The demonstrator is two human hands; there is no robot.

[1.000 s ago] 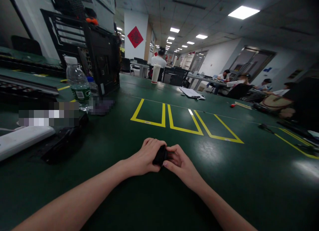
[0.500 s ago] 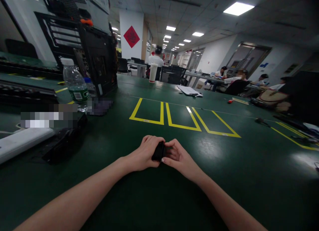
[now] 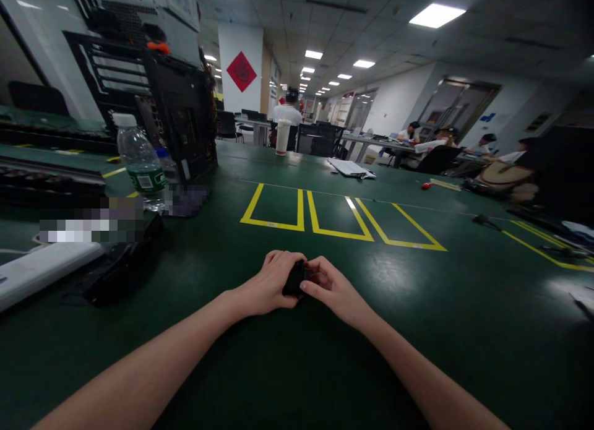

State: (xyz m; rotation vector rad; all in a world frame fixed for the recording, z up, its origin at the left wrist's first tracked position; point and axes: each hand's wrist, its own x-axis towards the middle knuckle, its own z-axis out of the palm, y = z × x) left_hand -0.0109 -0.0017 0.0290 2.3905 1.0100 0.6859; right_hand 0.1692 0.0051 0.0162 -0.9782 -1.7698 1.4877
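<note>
Left hand [image 3: 273, 286] around a black object [image 3: 292, 281], right hand [image 3: 335, 289] against its end.

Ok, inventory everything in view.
Black object: one, black, centre
Table: one, green, foreground
Tape outlines: three, yellow, mid table
Bottle: one, clear, left
Blue cap: one, blue, behind bottle
White block: one, white, left
Casing: one, black, left
Cup: one, white, far side
Papers: one stack, white, beyond outlines
Diamond: one, red, pillar
Bag: one, beige, right
Chairs: several, black, background
People: several, white tops, background
Lights: several, white, overhead
Left hand: one, bare, around black object
Right hand: one, bare, at its right
</note>
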